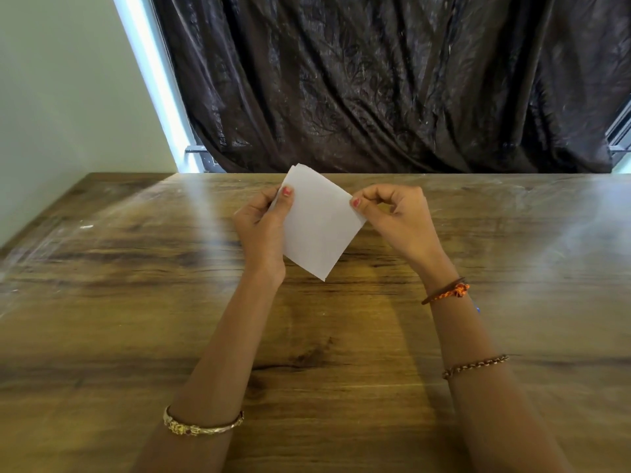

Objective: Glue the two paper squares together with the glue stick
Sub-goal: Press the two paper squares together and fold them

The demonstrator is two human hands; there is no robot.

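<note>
White paper point(317, 227), held up off the wooden bench point(136, 268) and turned corner-down like a diamond, sits between my two hands at the middle of the head view. My left hand point(263, 227) grips its left corner with the thumb on the near face and the fingers hidden behind; my right hand point(396, 216) pinches the right corner between thumb and forefinger, the other fingers curled in. The paper lies directly between the hands, its long diagonal running from the far top corner down toward me, and neither hand is plainly nearer; both are touching it. Count: a second edge peeks out at the top left corner, so I judge two squares stacked face to face, though I cannot tell whether they are already stuck. Glue stick: none in view on the bench or in either hand. Bracelets: one on the left forearm, two on the right. My judgement is that the coming move turns on the two sheets staying squared up under both pinches.
</note>
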